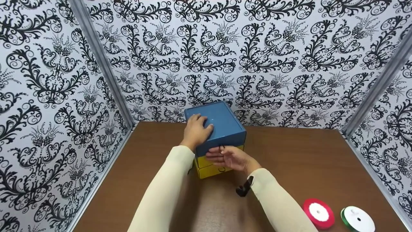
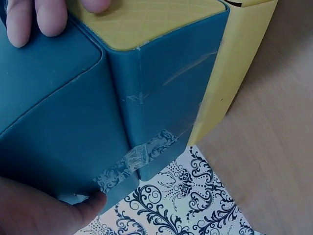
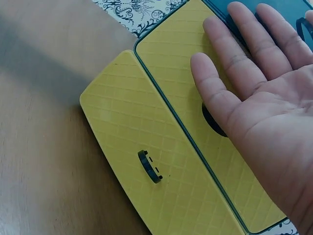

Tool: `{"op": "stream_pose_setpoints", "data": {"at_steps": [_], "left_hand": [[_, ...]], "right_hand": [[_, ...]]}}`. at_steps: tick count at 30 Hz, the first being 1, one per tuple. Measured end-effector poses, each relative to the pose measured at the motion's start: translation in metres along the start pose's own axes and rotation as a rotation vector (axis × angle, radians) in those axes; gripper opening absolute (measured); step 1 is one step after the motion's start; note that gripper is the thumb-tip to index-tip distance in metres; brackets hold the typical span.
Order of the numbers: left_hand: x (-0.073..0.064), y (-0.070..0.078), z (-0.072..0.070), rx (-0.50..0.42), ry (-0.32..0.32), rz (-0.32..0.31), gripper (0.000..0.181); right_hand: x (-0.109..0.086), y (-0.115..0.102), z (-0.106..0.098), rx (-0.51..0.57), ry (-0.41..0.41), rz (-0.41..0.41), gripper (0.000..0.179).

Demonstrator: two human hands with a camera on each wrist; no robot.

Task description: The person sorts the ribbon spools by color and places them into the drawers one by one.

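Note:
A small drawer box stands at the back of the table, with a blue top [image 1: 222, 120] and yellow drawer fronts [image 3: 122, 132]. My left hand [image 1: 198, 130] rests on its top left edge, a fingertip reaching the taped side in the left wrist view. My right hand [image 1: 233, 158] is at the front, palm showing, its thumb and index finger at a dark handle [image 3: 301, 32] on the blue upper front. The other fingers stretch across the yellow front. A dark handle [image 3: 149, 166] shows on the lowest drawer, which sticks out slightly in the left wrist view.
A red ribbon spool [image 1: 318, 212] and a green-edged white spool [image 1: 359, 219] lie on the brown table [image 1: 296, 161] at the front right. Patterned black-and-white walls [image 1: 257, 64] enclose the back and sides.

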State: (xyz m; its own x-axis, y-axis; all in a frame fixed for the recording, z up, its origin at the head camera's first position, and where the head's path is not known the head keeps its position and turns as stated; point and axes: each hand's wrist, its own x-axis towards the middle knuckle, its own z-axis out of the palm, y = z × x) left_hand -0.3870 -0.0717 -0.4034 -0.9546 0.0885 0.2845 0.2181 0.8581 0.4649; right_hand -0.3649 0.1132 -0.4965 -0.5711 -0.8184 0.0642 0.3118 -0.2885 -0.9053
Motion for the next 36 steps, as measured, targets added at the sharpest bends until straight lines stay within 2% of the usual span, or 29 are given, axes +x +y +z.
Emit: {"op": "stream_pose_setpoints", "data": {"at_steps": [7,18,29,36], "left_hand": [[-0.001,0.001,-0.002,-0.012,0.003,0.001,0.048],[0.001,-0.001,0.001,-0.023,0.006,-0.001,0.049],[0.0,-0.001,0.001,-0.027,-0.002,0.004,0.046],[0.001,0.0,0.0,-0.014,0.002,0.013,0.047]], "right_hand": [[0.0,0.0,0.002,-0.007,0.021,0.006,0.045],[-0.008,0.001,0.005,-0.076,0.0,0.001,0.045],[-0.025,0.003,0.009,-0.146,-0.069,-0.017,0.048],[-0.033,0.005,0.013,-0.152,-0.095,-0.044,0.047]]}}
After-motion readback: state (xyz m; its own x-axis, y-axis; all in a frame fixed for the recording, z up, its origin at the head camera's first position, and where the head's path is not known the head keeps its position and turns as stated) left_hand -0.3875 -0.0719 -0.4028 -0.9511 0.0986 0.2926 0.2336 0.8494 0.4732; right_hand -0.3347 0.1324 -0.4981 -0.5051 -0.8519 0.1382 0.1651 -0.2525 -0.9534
